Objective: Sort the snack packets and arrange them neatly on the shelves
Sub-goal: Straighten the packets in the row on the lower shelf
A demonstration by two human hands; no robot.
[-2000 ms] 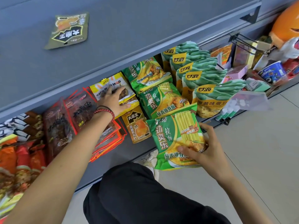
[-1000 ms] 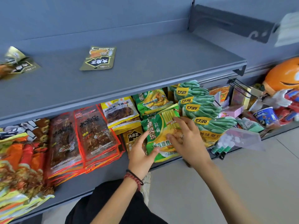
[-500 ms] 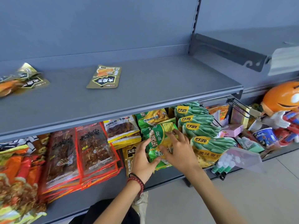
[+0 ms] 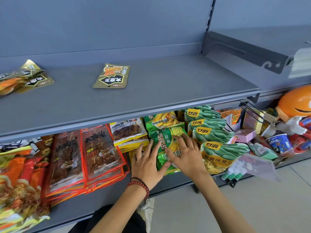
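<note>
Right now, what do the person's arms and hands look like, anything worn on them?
Both forearms are bare, with no sleeves or gloves in view. At the wrist of the left hand sit a red bead bracelet and a thin black band beside it. The right hand and its wrist show no bracelet or watch.

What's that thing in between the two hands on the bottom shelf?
A green noodle packet. The left hand touches its left edge and the right hand lies flat on its front, on the lower shelf. The head view shows it.
</note>
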